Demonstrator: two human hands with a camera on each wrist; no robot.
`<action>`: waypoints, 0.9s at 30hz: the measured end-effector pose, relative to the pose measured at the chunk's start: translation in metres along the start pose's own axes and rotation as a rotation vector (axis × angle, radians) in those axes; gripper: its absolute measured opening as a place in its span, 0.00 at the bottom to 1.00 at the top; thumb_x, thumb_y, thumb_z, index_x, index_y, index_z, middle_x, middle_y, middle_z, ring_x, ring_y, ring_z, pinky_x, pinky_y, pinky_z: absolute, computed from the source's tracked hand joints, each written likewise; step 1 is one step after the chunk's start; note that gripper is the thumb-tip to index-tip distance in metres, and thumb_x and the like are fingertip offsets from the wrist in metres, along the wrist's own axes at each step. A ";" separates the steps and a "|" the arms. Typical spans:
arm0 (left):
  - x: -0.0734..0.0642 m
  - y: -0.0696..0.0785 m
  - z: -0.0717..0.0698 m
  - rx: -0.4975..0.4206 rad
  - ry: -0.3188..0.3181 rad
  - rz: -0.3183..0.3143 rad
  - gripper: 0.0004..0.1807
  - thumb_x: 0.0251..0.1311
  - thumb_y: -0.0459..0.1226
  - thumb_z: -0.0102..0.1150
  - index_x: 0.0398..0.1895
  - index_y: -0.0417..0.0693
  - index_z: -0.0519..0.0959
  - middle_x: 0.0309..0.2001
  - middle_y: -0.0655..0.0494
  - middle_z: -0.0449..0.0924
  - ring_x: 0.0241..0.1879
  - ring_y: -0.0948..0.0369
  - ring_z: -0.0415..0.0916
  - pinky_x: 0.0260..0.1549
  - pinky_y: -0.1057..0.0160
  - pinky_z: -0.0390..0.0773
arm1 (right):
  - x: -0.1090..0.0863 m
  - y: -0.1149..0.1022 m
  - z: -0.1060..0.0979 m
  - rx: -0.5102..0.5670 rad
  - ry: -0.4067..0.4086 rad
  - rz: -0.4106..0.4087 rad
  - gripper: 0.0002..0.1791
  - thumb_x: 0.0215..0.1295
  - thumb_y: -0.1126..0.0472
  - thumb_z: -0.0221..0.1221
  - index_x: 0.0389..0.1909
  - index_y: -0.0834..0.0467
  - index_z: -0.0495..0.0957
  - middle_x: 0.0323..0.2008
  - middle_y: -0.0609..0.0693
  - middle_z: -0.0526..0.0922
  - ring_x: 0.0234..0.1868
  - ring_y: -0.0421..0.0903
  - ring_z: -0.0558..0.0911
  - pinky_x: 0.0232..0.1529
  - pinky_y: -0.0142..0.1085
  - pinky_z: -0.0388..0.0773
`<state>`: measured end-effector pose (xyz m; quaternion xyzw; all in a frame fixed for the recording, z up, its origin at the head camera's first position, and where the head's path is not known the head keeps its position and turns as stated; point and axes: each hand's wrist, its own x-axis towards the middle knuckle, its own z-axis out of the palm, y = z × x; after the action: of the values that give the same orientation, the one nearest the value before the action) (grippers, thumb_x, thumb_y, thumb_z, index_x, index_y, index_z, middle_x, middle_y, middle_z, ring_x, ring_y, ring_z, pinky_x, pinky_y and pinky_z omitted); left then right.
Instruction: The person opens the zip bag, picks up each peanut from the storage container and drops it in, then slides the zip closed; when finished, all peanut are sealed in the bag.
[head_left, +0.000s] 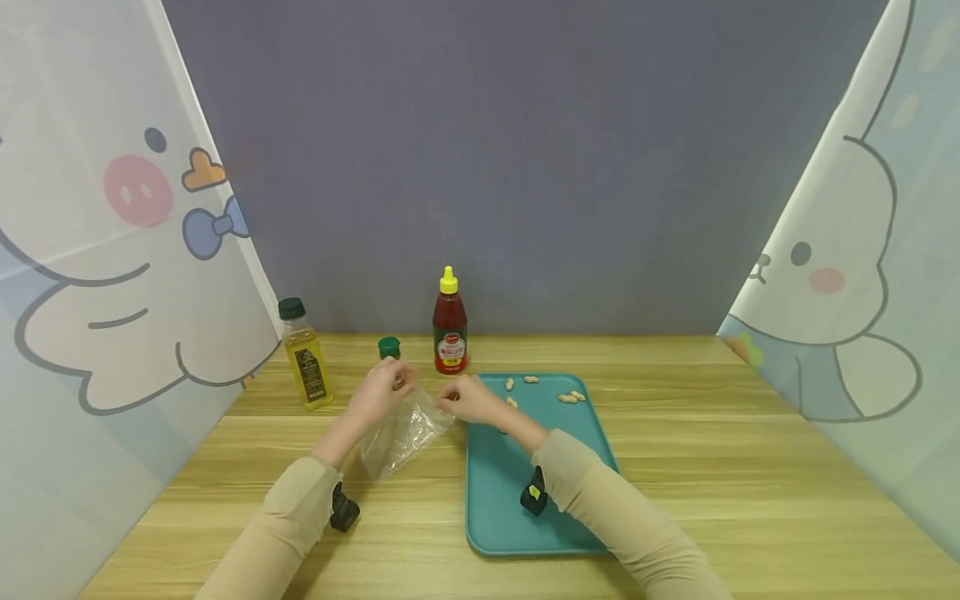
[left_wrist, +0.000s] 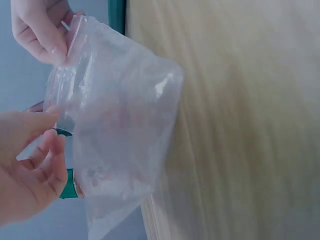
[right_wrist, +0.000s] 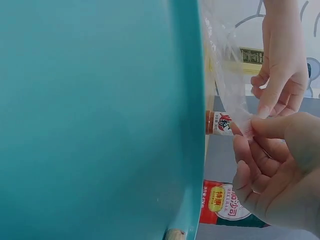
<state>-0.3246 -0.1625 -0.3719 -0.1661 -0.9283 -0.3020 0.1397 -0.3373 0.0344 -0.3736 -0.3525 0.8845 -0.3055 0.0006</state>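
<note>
A clear plastic zip bag (head_left: 408,433) hangs between my two hands, left of the teal tray. My left hand (head_left: 381,390) pinches the bag's top edge between thumb and forefinger. The right hand (head_left: 474,400) grips the other end of that edge, above the tray's left rim. In the left wrist view the bag (left_wrist: 125,110) looks flat and slightly creased, with nothing visible inside. The right wrist view shows the fingertips of both hands close together at the bag's edge (right_wrist: 235,95).
The teal tray (head_left: 525,517) holds several peanuts (head_left: 567,398) near its far end. Behind the hands stand a ketchup bottle (head_left: 450,333) with a yellow cap and a green-capped shaker bottle (head_left: 389,348), partly hidden. An oil bottle (head_left: 307,362) stands at the left.
</note>
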 end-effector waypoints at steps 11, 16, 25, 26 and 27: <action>0.000 0.004 0.005 -0.143 -0.116 -0.080 0.19 0.65 0.47 0.52 0.25 0.41 0.79 0.20 0.54 0.77 0.19 0.63 0.69 0.19 0.67 0.70 | 0.000 0.002 -0.003 0.066 0.025 0.079 0.11 0.64 0.58 0.59 0.26 0.58 0.85 0.18 0.48 0.81 0.13 0.36 0.64 0.15 0.26 0.59; 0.000 0.005 0.005 -0.183 -0.153 -0.043 0.17 0.65 0.44 0.54 0.25 0.40 0.80 0.21 0.51 0.80 0.18 0.63 0.71 0.18 0.67 0.73 | -0.001 0.001 -0.004 0.088 0.034 0.083 0.11 0.63 0.58 0.60 0.27 0.60 0.85 0.19 0.52 0.82 0.14 0.36 0.67 0.16 0.26 0.62; 0.001 0.004 0.004 -0.260 -0.196 -0.004 0.11 0.65 0.38 0.54 0.34 0.37 0.81 0.28 0.45 0.81 0.23 0.51 0.78 0.22 0.64 0.77 | 0.000 0.004 -0.002 0.140 0.078 0.138 0.09 0.60 0.56 0.63 0.29 0.58 0.85 0.22 0.48 0.83 0.20 0.37 0.74 0.19 0.26 0.68; 0.001 0.005 0.004 -0.269 -0.196 -0.011 0.11 0.65 0.38 0.54 0.34 0.38 0.80 0.28 0.46 0.81 0.24 0.50 0.79 0.22 0.64 0.78 | 0.000 0.004 -0.002 0.157 0.079 0.143 0.09 0.60 0.55 0.62 0.31 0.57 0.85 0.23 0.48 0.83 0.20 0.37 0.74 0.19 0.26 0.67; 0.001 0.005 0.004 -0.275 -0.197 -0.008 0.11 0.65 0.38 0.53 0.34 0.38 0.80 0.28 0.46 0.81 0.24 0.51 0.79 0.22 0.64 0.78 | 0.000 0.004 -0.002 0.171 0.078 0.148 0.10 0.61 0.55 0.62 0.33 0.57 0.85 0.23 0.47 0.82 0.20 0.38 0.73 0.19 0.26 0.67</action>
<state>-0.3245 -0.1566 -0.3718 -0.2088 -0.8880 -0.4090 0.0226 -0.3400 0.0380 -0.3744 -0.2726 0.8782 -0.3925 0.0188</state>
